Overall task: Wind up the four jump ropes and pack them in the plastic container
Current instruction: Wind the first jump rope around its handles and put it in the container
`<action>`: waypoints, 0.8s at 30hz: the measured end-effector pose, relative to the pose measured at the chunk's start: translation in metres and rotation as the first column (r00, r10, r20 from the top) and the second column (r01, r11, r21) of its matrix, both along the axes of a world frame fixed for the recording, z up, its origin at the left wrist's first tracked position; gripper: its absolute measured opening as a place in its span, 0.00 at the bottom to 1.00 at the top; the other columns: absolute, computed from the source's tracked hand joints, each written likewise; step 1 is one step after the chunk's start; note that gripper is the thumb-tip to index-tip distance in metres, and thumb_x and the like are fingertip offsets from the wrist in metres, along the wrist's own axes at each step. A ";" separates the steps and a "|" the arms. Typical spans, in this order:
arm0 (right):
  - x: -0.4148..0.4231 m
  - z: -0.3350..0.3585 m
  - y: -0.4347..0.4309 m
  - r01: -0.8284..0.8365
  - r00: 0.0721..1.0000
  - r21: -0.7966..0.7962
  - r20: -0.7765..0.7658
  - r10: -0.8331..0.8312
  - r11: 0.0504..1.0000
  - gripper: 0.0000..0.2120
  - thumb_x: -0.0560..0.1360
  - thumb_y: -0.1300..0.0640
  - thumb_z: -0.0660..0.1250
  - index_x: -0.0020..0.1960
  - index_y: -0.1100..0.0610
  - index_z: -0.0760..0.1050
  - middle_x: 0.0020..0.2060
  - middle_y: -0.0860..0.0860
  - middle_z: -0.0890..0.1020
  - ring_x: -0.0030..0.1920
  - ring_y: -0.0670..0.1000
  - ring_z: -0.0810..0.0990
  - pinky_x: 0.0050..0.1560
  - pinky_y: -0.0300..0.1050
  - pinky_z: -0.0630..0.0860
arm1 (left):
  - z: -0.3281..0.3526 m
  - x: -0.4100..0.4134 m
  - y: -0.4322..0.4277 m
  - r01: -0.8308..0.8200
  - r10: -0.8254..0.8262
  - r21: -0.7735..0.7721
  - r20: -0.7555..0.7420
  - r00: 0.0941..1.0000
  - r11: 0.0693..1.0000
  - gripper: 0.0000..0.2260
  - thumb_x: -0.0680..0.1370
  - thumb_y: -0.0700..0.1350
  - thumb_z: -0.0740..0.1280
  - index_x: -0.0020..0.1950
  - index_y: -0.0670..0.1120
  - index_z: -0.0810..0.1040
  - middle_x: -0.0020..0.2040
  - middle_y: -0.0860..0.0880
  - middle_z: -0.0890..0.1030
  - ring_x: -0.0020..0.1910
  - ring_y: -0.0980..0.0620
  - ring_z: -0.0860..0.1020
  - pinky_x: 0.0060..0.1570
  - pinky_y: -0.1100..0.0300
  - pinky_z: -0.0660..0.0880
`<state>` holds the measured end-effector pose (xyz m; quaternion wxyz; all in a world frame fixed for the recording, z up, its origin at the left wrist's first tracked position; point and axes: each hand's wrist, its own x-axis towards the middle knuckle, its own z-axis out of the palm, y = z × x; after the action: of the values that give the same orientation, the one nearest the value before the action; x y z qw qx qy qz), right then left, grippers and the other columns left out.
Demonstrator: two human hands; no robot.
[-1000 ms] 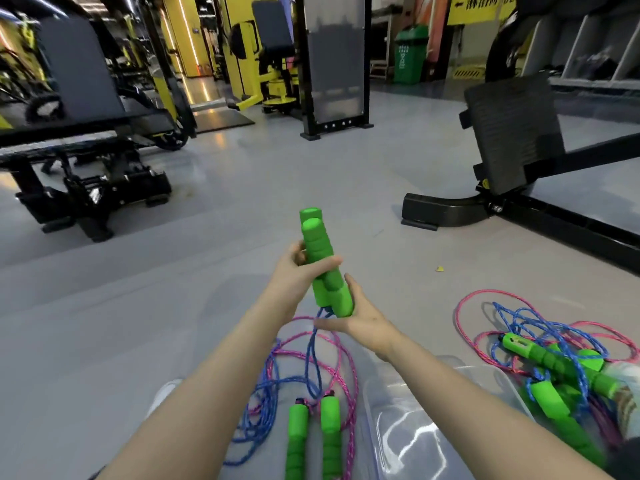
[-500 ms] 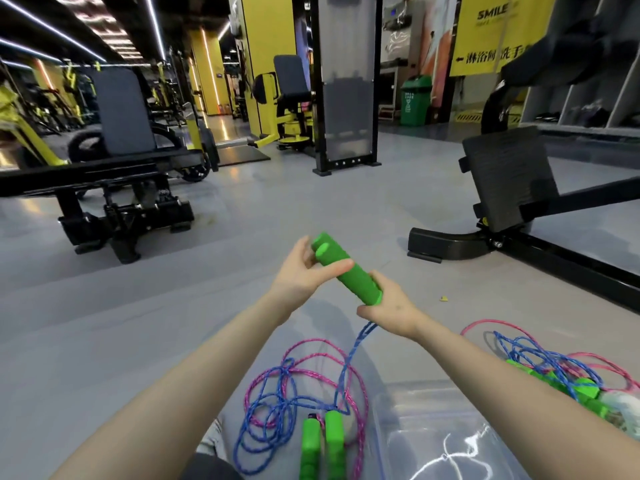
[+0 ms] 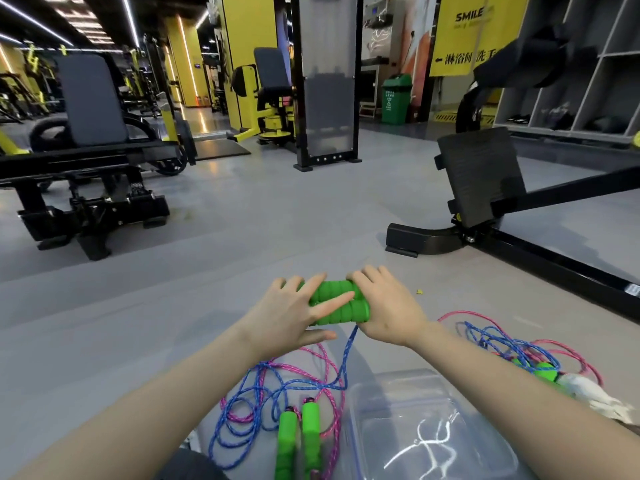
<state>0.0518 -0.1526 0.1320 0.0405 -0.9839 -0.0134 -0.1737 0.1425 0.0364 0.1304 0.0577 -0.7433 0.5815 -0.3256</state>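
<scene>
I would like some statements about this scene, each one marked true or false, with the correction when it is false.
1. The left hand and the right hand both touch the held green handles. True.
2. The held handles stand upright. False: they lie level, side by side.
3. A rope is already in the plastic container. False: no rope lies in it.
4. A second pair of green handles lies left of the container. True.
</scene>
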 end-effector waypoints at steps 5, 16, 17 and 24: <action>0.000 -0.008 0.006 0.011 1.000 0.075 -0.003 -0.011 0.997 0.25 0.66 0.57 0.68 0.63 0.58 0.69 0.51 0.56 0.73 0.50 0.59 0.71 0.49 0.53 0.71 | -0.006 -0.001 -0.001 0.005 -0.004 -0.036 0.022 1.000 0.999 0.23 0.77 0.60 0.51 0.70 0.55 0.64 0.60 0.40 0.78 0.41 0.42 0.78 0.37 0.52 0.74; -0.003 -0.001 0.012 0.004 0.995 0.025 -0.097 -0.002 1.000 0.29 0.65 0.52 0.68 0.64 0.54 0.66 0.52 0.53 0.72 0.53 0.56 0.69 0.47 0.47 0.70 | -0.005 -0.001 0.009 0.105 -0.105 -0.012 0.050 0.993 0.994 0.18 0.80 0.54 0.54 0.69 0.52 0.67 0.65 0.40 0.71 0.44 0.41 0.76 0.42 0.51 0.73; -0.005 0.000 0.013 0.013 0.994 -0.013 -0.111 -0.014 1.000 0.28 0.65 0.50 0.68 0.63 0.53 0.66 0.51 0.52 0.71 0.53 0.56 0.70 0.45 0.46 0.69 | -0.006 -0.002 0.010 0.108 -0.108 -0.002 0.048 0.993 0.994 0.18 0.80 0.54 0.55 0.69 0.52 0.67 0.65 0.40 0.71 0.44 0.41 0.76 0.42 0.51 0.72; -0.005 0.005 0.012 -0.058 0.986 0.022 -0.155 0.061 0.998 0.32 0.63 0.47 0.69 0.64 0.53 0.65 0.50 0.52 0.71 0.49 0.54 0.71 0.43 0.45 0.69 | -0.001 0.002 0.016 0.099 -0.102 0.076 0.040 0.994 0.992 0.17 0.80 0.52 0.55 0.67 0.52 0.71 0.67 0.40 0.70 0.47 0.40 0.76 0.44 0.50 0.73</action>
<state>0.0467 -0.1406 0.1367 0.0554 -0.9932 -0.0381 -0.0952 0.1447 0.0528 0.1298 0.0813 -0.7031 0.6285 -0.3224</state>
